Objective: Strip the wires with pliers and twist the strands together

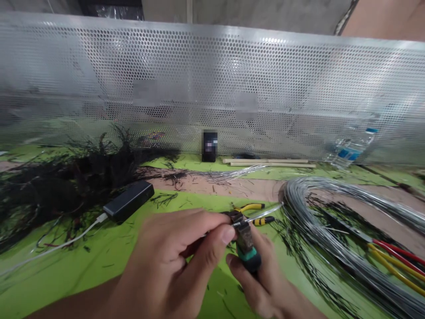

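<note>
My left hand point(172, 261) is closed, with thumb and fingers pinching a thin silver wire point(265, 210) right at the jaws of a pair of pliers. My right hand point(262, 279) is wrapped round the pliers point(246, 246), which have worn metal jaws and green and black handles. The wire runs up and to the right from the jaws towards a large coil of silver wire point(328, 226) lying on the green table point(99, 257).
A second pair of pliers with yellow handles point(254, 212) lies just behind my hands. A black power bank point(129, 200) with a white cable sits left of centre beside a pile of black fibrous strands point(66, 177). Red and yellow rods point(395, 261) lie right; a water bottle point(352, 148) leans on the perforated metal screen point(212, 88).
</note>
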A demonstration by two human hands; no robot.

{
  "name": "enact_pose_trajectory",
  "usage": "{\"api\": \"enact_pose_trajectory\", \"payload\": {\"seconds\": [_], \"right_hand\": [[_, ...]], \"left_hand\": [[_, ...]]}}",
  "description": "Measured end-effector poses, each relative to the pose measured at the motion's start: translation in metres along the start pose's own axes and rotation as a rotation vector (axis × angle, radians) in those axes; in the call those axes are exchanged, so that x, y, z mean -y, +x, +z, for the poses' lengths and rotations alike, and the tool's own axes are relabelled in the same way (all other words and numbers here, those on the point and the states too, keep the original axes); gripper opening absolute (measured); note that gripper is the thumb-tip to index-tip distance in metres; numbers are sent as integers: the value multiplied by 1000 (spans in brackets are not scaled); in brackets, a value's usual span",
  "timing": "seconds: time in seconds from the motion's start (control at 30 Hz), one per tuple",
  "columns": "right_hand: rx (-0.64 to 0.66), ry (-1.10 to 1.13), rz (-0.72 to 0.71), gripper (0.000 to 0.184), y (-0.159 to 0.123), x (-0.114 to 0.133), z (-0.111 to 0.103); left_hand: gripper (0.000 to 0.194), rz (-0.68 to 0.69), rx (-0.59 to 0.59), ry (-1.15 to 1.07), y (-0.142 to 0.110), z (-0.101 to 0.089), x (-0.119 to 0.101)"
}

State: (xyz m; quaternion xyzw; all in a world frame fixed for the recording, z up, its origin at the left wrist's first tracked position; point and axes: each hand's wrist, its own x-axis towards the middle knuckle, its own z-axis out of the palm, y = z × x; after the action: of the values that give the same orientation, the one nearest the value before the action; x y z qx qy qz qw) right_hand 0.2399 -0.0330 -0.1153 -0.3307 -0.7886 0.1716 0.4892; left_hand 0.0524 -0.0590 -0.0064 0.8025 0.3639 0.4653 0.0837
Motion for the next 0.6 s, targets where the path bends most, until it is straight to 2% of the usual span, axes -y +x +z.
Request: {"api": "enact_pose_trajectory", "payload": {"seconds": [0.13,0.33,0.6], "right_hand": [[7,20,-2,34,-1,-1,1],[5,34,19,39,-3,-1,4],[-2,18,4,40,-4,-2,4]], "left_hand": [[32,-8,-1,-28,3,0,-2],[20,11,-61,-24,-1,4,-1],[21,20,-60,-33,-2,5,-2]]}}
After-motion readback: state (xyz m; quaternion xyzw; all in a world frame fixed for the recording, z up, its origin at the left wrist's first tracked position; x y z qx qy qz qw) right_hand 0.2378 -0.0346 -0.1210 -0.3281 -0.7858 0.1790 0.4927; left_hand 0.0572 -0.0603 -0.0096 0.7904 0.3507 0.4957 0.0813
